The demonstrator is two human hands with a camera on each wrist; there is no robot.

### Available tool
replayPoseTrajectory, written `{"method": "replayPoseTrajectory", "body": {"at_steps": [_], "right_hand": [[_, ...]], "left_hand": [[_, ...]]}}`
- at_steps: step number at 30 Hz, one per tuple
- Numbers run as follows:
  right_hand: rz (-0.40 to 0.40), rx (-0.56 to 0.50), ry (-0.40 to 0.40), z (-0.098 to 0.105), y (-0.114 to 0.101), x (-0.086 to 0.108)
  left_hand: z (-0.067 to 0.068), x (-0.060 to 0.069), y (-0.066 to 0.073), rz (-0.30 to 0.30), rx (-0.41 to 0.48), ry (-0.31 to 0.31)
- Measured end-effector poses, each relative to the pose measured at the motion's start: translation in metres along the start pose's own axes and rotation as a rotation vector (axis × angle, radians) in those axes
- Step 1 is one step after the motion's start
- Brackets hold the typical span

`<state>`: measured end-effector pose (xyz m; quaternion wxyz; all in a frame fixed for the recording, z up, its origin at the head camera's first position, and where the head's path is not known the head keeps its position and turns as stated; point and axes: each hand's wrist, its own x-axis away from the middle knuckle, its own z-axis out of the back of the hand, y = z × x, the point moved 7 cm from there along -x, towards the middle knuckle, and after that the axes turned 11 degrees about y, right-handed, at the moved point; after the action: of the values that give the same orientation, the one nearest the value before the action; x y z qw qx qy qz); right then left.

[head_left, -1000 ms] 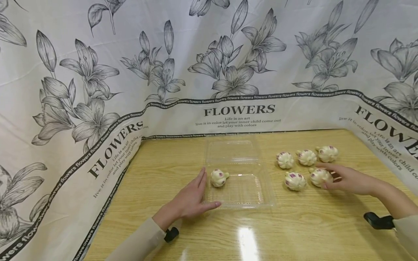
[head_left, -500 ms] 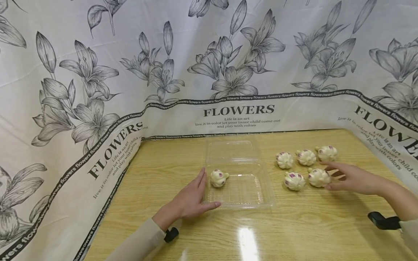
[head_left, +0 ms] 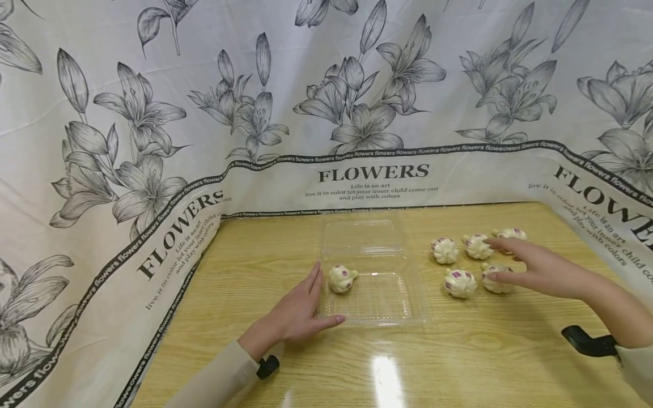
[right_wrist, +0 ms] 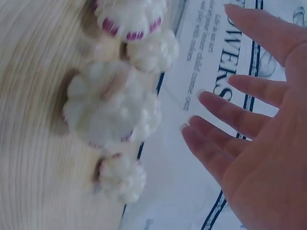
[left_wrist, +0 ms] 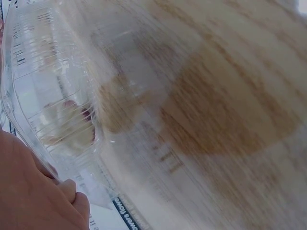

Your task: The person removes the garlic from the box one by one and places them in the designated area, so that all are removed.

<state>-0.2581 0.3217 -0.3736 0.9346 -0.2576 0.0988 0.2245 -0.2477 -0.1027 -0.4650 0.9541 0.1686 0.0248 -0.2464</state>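
In the head view my left hand (head_left: 296, 309) rests at the near left corner of a clear plastic clamshell box (head_left: 374, 321), its index finger along the left side and its thumb by the front rim. One garlic bulb (head_left: 340, 278), white with purple patches, lies in the box's left part. My right hand (head_left: 553, 272) hovers with spread fingers over the near right garlic bulb (head_left: 490, 280), partly covering it; the right wrist view shows nothing in that hand. The far right garlic bulb (head_left: 516, 232) is partly hidden behind its fingers.
Three more garlic bulbs stand close by: a near left bulb (head_left: 460, 283), a far left bulb (head_left: 444, 250) and a far middle bulb (head_left: 476, 247). The box's lid (head_left: 361, 235) lies open toward the back. A flower-printed cloth (head_left: 372, 181) borders the wooden table (head_left: 285, 238).
My right hand first drew back slightly from the near right bulb, then rose and came left over it with its fingers spread. The bulb shifted slightly left. My left hand stayed in place.
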Motion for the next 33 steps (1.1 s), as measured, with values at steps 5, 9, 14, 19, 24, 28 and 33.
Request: {"method": "replayPoseTrajectory", "body": {"at_steps": [5,9,14,19,24,28,33], "right_hand": [[0.04,-0.005,0.062,-0.008,-0.027,-0.015],[0.074,-0.044,0.079,-0.022,-0.047,-0.025],[0.095,-0.107,0.025,-0.042,-0.069,-0.034],[0.127,-0.144,-0.002,-0.064,-0.083,-0.043],[0.147,-0.175,-0.055,-0.087,-0.094,-0.046],[0.167,-0.192,-0.106,-0.104,-0.102,-0.047],[0.19,-0.209,-0.122,-0.12,-0.11,-0.052]], "left_hand": [[-0.001,0.0,-0.001,0.004,0.002,-0.003],[-0.001,0.0,-0.001,0.0,-0.005,0.001],[0.0,0.0,0.0,0.0,-0.005,-0.002],[0.001,0.0,0.001,0.001,0.001,-0.006],[0.001,-0.001,0.001,-0.001,-0.002,-0.003],[0.0,-0.001,0.0,-0.003,-0.001,-0.003],[0.0,-0.001,0.0,-0.005,-0.004,-0.003]]}}
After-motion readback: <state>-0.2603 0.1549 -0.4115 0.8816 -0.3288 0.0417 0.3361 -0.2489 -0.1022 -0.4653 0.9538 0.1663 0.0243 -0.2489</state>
